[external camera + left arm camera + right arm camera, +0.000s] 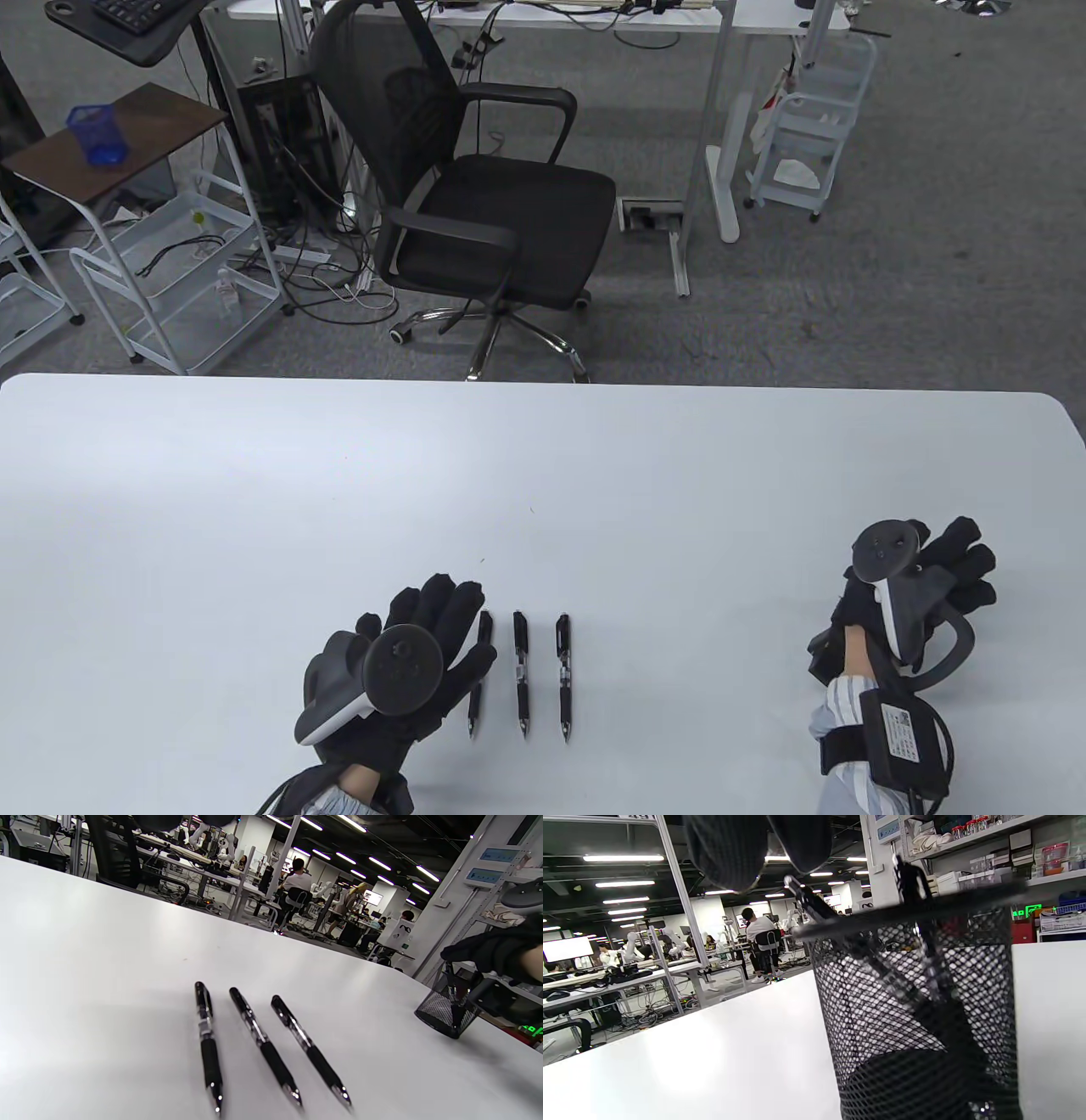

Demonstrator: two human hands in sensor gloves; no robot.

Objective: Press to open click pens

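Three pens (pixel 520 671) lay side by side near the table's (pixel 543 475) front edge. The left hand (pixel 407 662) lay flat just beside the leftmost pen, fingers spread, holding nothing. Well to the right, the right hand (pixel 916 594) rested by a mesh cup (pixel 920 1014) holding more pens; its grip could not be told.

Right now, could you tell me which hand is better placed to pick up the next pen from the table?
Left. The left hand lies beside the three pens; the right hand is far off at the mesh holder.
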